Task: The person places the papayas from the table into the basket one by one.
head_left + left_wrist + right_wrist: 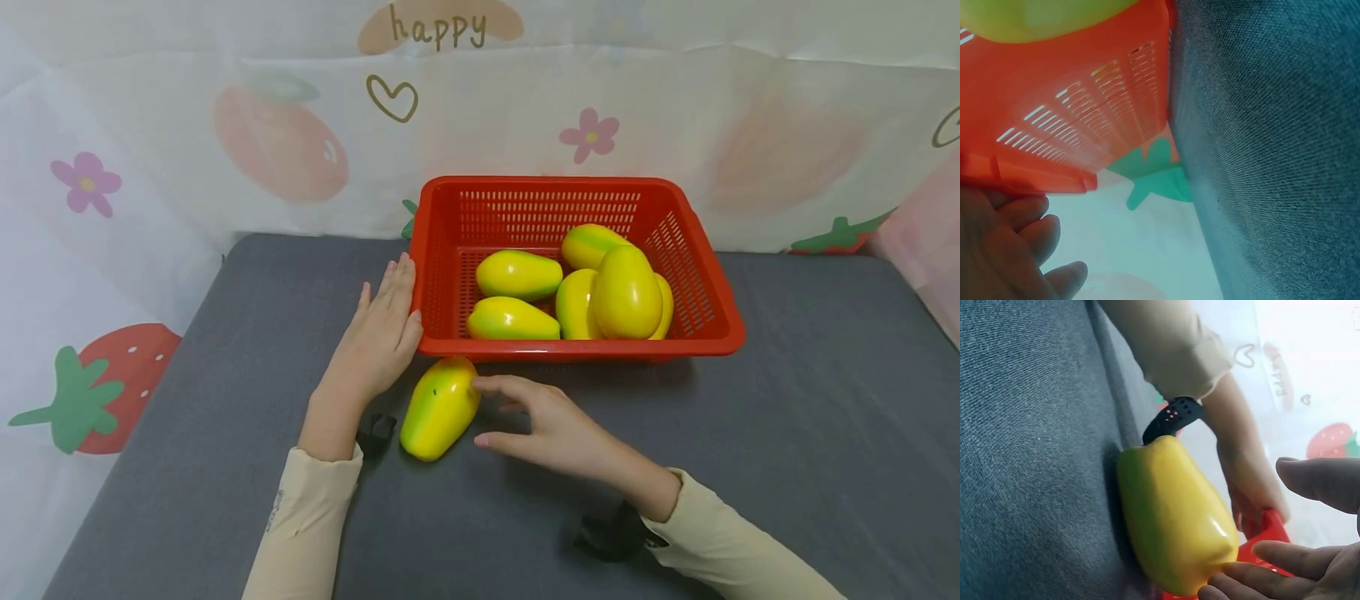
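Observation:
Just in front of a red plastic basket (517,348), a yellow-green papaya (440,410) lies on the grey cloth. My right hand (551,425) is at its right side, index fingertip at the papaya's upper end and thumb held apart. The right wrist view shows the same papaya (1175,515) large, with the fingertips close against its end. My left hand (381,337) rests along the basket's left side with its fingers straight. In the left wrist view, the left fingers (1041,237) lie by the basket's rim.
Inside the basket lie several more papayas (519,275), one (627,292) on top of others at the right. A grey cloth (810,400) covers the table. Behind it hangs a printed white curtain (487,108). Each wrist carries a black strap (1172,419).

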`<state>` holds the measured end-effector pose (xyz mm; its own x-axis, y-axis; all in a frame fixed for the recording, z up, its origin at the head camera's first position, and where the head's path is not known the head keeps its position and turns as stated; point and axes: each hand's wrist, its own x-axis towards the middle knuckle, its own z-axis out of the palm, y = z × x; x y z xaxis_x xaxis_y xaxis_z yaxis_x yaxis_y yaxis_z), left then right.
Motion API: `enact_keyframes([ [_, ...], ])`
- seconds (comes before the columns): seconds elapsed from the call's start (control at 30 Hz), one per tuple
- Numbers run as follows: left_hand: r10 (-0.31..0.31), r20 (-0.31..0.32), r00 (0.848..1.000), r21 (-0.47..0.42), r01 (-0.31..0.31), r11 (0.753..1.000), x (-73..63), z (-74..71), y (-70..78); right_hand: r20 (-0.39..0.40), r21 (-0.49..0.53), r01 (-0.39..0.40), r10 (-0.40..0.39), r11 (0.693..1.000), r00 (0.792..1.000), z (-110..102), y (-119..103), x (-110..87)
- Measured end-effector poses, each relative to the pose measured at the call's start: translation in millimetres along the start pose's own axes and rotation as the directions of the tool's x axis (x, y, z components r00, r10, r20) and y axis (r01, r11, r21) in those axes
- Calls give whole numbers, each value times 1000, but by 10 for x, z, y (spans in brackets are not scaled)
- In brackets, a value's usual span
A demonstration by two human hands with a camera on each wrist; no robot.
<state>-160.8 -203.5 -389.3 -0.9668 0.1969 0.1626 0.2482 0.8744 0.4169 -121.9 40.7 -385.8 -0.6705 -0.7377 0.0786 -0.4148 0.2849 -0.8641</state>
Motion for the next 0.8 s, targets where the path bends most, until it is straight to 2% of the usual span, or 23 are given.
enact_keyframes([
  [0.27, 8, -5, 1000, 8, -8, 1000, 1, 2, -4, -9, 8, -36, 36, 999, 999, 68, 22, 83],
  [0.8, 17, -7, 1000, -3, -17, 1000, 4, -4, -7, -32, -49, -109, 108, 993, 994, 198, 101, 286],
])
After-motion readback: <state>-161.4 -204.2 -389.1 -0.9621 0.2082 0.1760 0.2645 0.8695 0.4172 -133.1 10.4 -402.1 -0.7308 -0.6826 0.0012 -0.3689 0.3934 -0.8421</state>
